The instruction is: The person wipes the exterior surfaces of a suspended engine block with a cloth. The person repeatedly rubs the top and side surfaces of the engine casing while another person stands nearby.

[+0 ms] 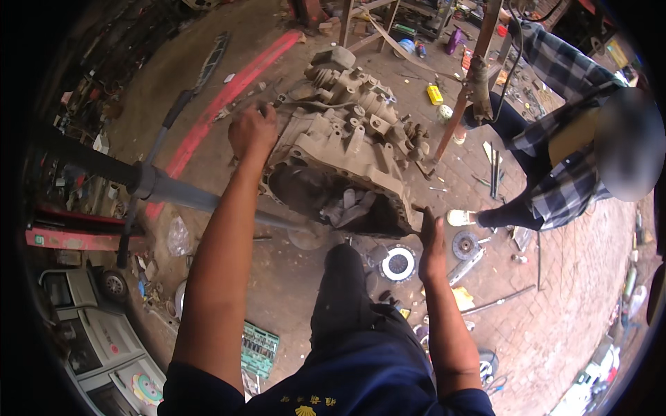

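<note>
A large, dusty gearbox (333,149) sits in front of me, its open bell housing facing my body. My left hand (253,132) is at its left side, with bent fingers closed on the casing's edge. At the lower right rim of the bell housing, my right hand (433,246) grips the edge; its fingertips are partly hidden. A dark cable (316,104) runs across the top of the casing. What bears the gearbox's weight is hidden beneath it.
A grey metal pole (187,197) slants in from the left. On the floor lie a clutch pressure plate (398,263), a clutch disc (465,245), a green socket tray (260,350) and a long bar (503,299). Another person (555,145) stands at right beside a rusty post (454,125).
</note>
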Demonstrator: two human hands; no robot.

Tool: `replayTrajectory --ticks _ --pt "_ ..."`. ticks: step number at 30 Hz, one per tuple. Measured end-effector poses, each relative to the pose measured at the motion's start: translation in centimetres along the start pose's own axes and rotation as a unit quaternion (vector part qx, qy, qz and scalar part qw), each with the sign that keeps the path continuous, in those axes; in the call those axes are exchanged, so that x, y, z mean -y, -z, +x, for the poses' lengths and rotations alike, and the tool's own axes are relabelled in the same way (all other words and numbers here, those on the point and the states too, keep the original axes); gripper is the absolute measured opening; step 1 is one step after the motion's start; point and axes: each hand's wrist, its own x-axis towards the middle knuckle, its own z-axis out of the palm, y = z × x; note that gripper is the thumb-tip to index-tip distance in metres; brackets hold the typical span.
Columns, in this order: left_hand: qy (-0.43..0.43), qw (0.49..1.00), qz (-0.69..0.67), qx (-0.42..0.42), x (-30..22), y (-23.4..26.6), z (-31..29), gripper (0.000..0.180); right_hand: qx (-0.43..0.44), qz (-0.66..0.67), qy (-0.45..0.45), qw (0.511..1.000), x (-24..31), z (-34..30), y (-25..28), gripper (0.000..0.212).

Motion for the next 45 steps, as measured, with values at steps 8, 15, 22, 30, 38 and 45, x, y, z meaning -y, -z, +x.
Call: replayTrajectory --ticks 8,15,22,30,38,45 --pt "-0.016 1.0 0.01 0.002 0.7 -0.9 0.2 0.043 -0.009 0.009 -0.043 0.999 -0.2 2.9 -0.2 0.081" --pt "-0.011 1.0 0.009 0.025 0.6 -0.4 0.7 0.041 -0.029 -0.047 -0.013 0.998 0.0 0.7 -0.9 0.085" --pt "0.0 1.0 -0.002 0.023 0.6 0.0 0.6 0.042 -0.017 0.006 0.008 1.0 0.0 -0.2 -1.2 0.082" --pt "-0.016 0.999 -0.006 0.032 0.3 -0.4 0.0 0.042 -0.038 -0.052 -0.014 0.998 -0.6 2.4 -0.5 0.075" --pt "-0.016 1.0 0.011 0.021 0.3 -0.4 0.2 0.041 -0.054 -0.05 -0.012 0.997 1.3 1.4 -1.7 0.076" --pt "-0.016 0.999 -0.011 0.043 0.1 0.1 0.3 0.041 -0.072 -0.07 -0.003 0.995 1.7 -2.0 -1.1 0.073"
